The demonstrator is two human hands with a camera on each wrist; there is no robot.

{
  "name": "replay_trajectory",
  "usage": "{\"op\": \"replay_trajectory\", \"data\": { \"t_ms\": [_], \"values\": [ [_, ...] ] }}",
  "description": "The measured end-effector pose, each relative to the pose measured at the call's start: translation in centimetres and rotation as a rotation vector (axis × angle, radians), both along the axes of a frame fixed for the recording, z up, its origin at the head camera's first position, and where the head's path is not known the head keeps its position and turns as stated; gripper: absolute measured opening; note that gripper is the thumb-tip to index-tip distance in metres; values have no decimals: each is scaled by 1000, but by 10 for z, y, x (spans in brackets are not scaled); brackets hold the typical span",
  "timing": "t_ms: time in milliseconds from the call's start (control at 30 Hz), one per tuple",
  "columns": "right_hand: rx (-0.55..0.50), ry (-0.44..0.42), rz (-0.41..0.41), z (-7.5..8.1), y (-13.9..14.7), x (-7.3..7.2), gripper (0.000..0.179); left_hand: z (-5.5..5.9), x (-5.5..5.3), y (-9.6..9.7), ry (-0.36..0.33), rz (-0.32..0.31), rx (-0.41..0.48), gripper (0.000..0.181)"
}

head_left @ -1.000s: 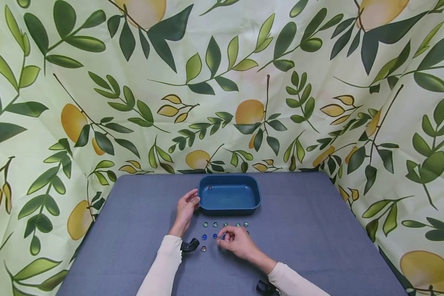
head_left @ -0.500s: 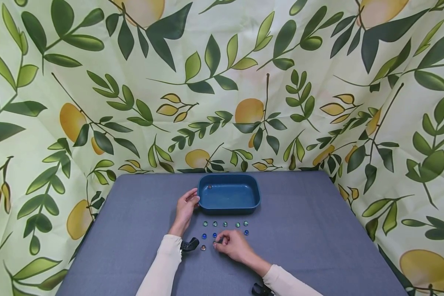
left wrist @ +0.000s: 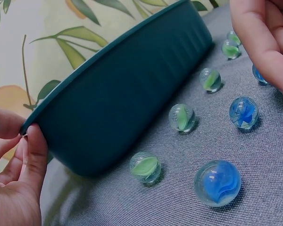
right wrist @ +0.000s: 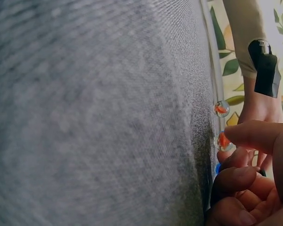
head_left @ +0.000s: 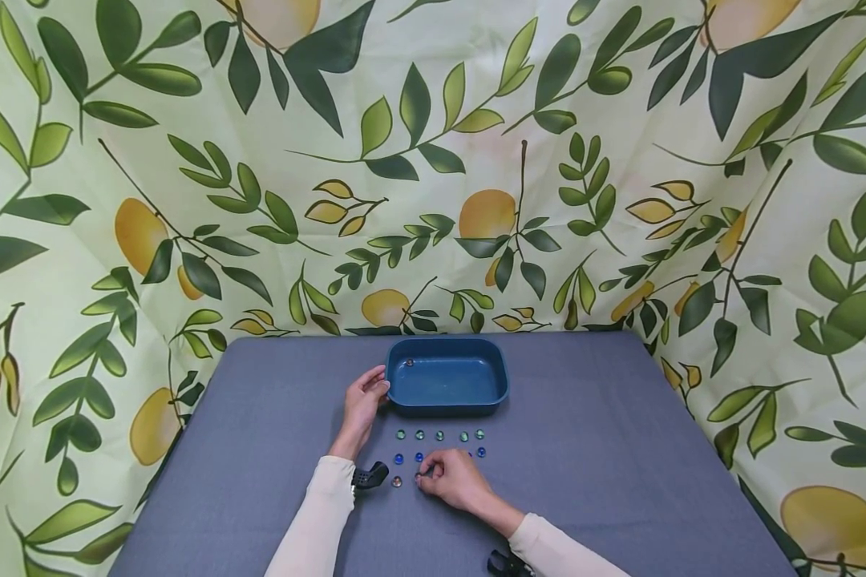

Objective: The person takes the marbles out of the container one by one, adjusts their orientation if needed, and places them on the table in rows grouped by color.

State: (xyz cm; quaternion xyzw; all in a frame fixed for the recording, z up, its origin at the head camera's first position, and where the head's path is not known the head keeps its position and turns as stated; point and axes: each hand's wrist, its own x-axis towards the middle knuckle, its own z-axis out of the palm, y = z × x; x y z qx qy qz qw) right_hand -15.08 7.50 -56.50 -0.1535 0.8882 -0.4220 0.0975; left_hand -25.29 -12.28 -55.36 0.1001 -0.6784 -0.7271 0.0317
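Note:
My left hand (head_left: pixel 363 405) pinches the left rim of a dark blue plastic tub (head_left: pixel 447 411); in the left wrist view the thumb lies against its outer wall. My right hand (head_left: pixel 453 479) is down at the cloth, pinching a clear marble with an orange swirl (right wrist: pixel 223 140) between thumb and fingers. Just left of it lies a second orange-swirl marble (head_left: pixel 397 482). Behind the hand runs a row of blue marbles (head_left: pixel 398 459), partly hidden by the fingers. Farther back, a row of green-swirl marbles (head_left: pixel 439 436) lies in front of the tub.
One small brownish marble (head_left: pixel 410 363) sits inside the tub at its back left. A grey cloth (head_left: pixel 584 449) covers the table. A leaf-and-fruit patterned curtain (head_left: pixel 418 200) stands along the back and sides. Each wrist wears a black camera (head_left: pixel 370 476).
My right hand has shifted slightly left and toward me with the orange-swirl marble, uncovering blue marbles on the right. My left hand has stayed on the tub's rim.

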Motion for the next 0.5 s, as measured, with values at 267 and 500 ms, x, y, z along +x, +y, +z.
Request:
{"op": "replay_trajectory", "data": {
  "t_ms": [267,500],
  "values": [
    [31,29,8,-1,0,0,9,0,0,1,9,-10,6,40],
    [-25,7,-10,5,4,0,7,2,0,0,-5,-6,12,40]
  ]
}}
